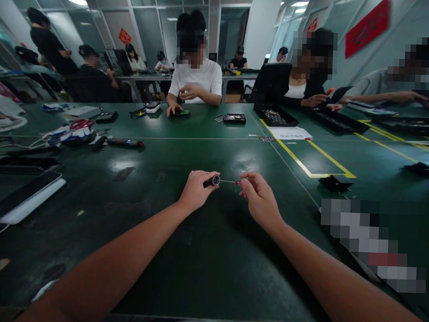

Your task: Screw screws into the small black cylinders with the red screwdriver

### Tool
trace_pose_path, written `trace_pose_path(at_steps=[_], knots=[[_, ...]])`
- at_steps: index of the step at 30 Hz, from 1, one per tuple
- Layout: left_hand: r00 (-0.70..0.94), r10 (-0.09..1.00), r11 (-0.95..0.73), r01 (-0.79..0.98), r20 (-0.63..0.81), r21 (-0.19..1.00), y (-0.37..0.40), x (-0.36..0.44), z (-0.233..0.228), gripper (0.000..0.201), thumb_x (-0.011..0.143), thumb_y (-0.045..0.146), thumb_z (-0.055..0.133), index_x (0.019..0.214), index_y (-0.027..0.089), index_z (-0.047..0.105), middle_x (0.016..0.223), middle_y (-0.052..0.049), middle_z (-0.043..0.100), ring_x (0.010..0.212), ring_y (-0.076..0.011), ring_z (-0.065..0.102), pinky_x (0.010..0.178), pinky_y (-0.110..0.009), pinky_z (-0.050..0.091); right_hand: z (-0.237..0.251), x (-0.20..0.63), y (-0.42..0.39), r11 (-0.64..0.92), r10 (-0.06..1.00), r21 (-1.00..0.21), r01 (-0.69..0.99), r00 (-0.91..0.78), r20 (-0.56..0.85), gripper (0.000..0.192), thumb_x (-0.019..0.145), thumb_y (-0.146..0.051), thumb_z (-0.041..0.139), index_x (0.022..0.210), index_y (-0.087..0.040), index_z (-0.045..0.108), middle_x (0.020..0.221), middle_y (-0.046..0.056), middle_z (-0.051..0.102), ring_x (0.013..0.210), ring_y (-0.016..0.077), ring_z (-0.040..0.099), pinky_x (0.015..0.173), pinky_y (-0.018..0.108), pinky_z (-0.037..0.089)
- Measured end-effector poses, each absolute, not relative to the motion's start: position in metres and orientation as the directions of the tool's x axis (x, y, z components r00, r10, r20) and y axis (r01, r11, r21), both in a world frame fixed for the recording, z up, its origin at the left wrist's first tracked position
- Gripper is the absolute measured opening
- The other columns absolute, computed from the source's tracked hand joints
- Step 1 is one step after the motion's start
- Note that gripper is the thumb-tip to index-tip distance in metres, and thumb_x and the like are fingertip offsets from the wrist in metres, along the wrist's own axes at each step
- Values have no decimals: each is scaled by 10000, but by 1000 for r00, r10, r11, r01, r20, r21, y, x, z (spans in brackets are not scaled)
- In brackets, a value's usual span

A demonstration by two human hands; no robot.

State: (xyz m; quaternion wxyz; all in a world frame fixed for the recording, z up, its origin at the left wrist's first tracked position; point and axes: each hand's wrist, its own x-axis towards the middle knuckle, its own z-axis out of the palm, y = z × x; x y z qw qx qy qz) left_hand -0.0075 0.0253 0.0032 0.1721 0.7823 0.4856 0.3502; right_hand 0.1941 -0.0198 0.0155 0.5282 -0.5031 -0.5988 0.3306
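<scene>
Over the middle of the green table, my left hand (194, 192) is closed around a small dark part with a round, ringed end (216, 180). That ringed end faces me, and the rest of the part is mostly hidden by the fingers. My right hand (263, 200) pinches a thin screwdriver (228, 181) by its red end. The metal shaft points left, and its tip reaches the right side of the ringed end. Whether the tip touches it or sits in it, I cannot tell.
On the left lie a white-edged tablet-like device (30, 201), a pen-shaped tool (125, 143) and red-handled scissors (81, 123). Black trays (275, 117) stand at the back right, near yellow tape (295, 159). A black piece (335, 183) lies right. Several people sit across the table.
</scene>
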Motion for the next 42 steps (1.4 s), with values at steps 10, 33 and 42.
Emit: trace_pose_path(at_steps=[10, 33, 42], knots=[[363, 855, -519, 621, 371, 588, 23, -7, 4, 319, 871, 226, 732, 1180, 295, 700, 1148, -15, 731, 1123, -254, 598, 1070, -510, 359, 11, 195, -7, 54, 981, -964, -261, 195, 2, 321, 857, -527, 657, 818, -210, 629, 694, -7, 588, 615, 149, 556, 656, 342, 526], [322, 866, -498, 623, 382, 603, 25, -7, 2, 360, 858, 241, 746, 1209, 281, 679, 1115, -24, 725, 1076, -245, 605, 1040, -479, 394, 6, 197, -12, 298, 941, -952, 65, 149, 305, 241, 955, -462, 581, 967, -228, 634, 837, 11, 659, 763, 165, 633, 773, 357, 501], [331, 870, -492, 624, 365, 607, 25, -8, 1, 339, 851, 244, 751, 1182, 288, 691, 1129, -29, 726, 1090, -252, 606, 1058, -505, 383, 19, 196, -19, 242, 946, -948, 206, 166, 277, 417, 981, -563, 459, 910, -217, 681, 562, -37, 508, 547, 149, 541, 585, 311, 430]])
